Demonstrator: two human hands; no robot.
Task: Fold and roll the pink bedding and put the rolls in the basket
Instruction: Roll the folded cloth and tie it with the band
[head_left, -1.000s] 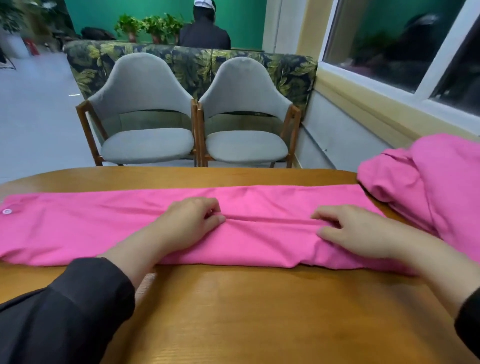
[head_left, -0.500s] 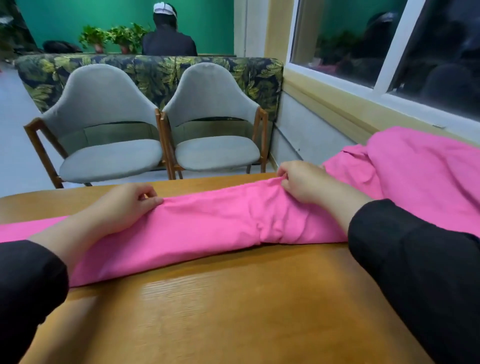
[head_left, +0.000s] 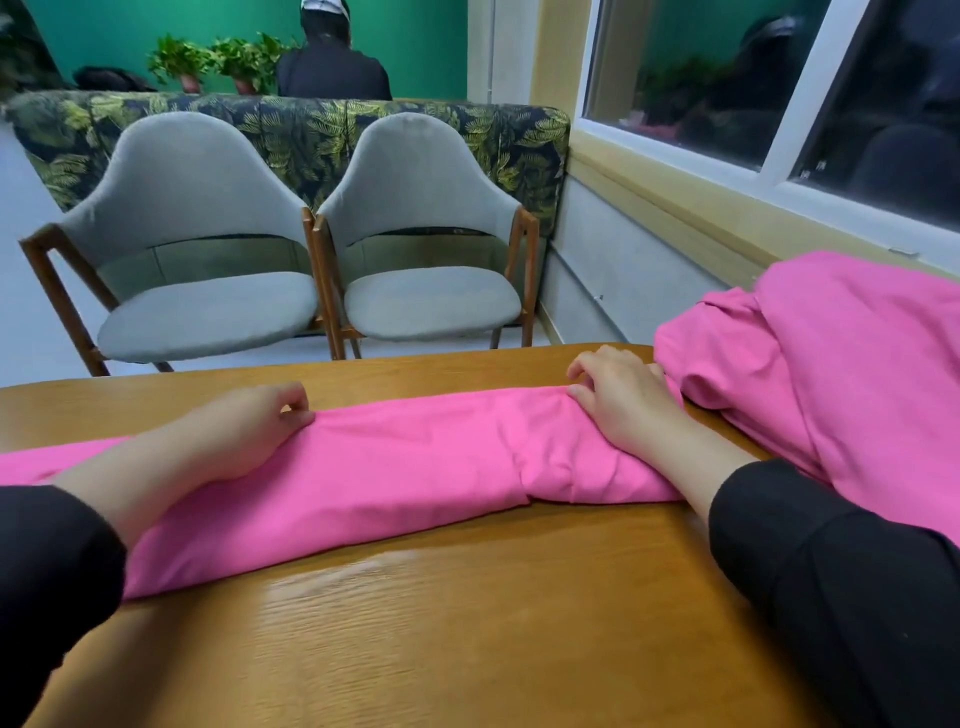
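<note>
Nearest the viewer: bare wooden table (head_left: 467, 623), dark sleeves entering from both lower corners. No basket anywhere in sight.

Beyond that, the folded pink strip (head_left: 415, 462) lies flat on the table, long axis running left-right, passing directly under both sets of fingers and out of frame on the left. Its right end stops under the right wrist.

Left hand (head_left: 244, 431) rests on the strip left of centre, fingers curled in, fingertips and thumb at the far edge of the cloth — it looks like a pinch on that edge, though the contact itself is partly hidden. Right hand (head_left: 621, 400) sits at the right end, fingers bent over the far edge, apparently gripping it, forefinger lifted off toward the table.

Just right of the right fingers, touching the strip's end: a loose pink heap (head_left: 831, 374), unfolded.

Judgement — rolling would start from one end along the long axis; the right hand is already at an end, so it is the nearer one. The strip's left end lies well out beyond the left fingers.

Farther off: two grey chairs (head_left: 311, 260), a leaf-print sofa back (head_left: 467, 130), a seated person behind it.
</note>
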